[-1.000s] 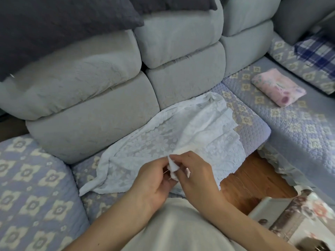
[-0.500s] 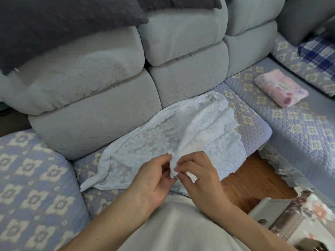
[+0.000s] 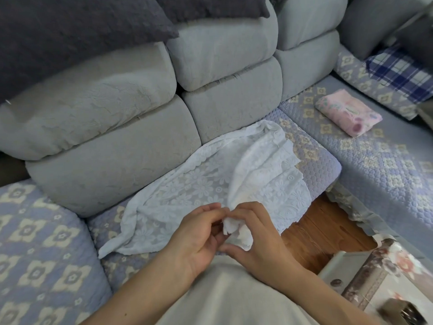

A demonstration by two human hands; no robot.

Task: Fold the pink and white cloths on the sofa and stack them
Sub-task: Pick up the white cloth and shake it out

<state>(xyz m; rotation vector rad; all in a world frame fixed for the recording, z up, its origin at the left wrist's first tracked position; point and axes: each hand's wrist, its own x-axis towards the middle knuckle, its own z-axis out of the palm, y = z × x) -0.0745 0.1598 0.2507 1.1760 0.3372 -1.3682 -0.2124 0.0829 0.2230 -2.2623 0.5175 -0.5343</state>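
Together, left hand (image 3: 199,240) and right hand (image 3: 260,240) pinch the white cloth's (image 3: 210,184) near edge.

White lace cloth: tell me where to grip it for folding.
Grip the white lace cloth by its near corner, from the sofa's front edge. That corner is bunched between the left hand and right hand; the rest lies rumpled toward the backrest.

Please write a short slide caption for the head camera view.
Both hands pinch one edge of the white lace cloth; folded pink floral cloth lies aside.
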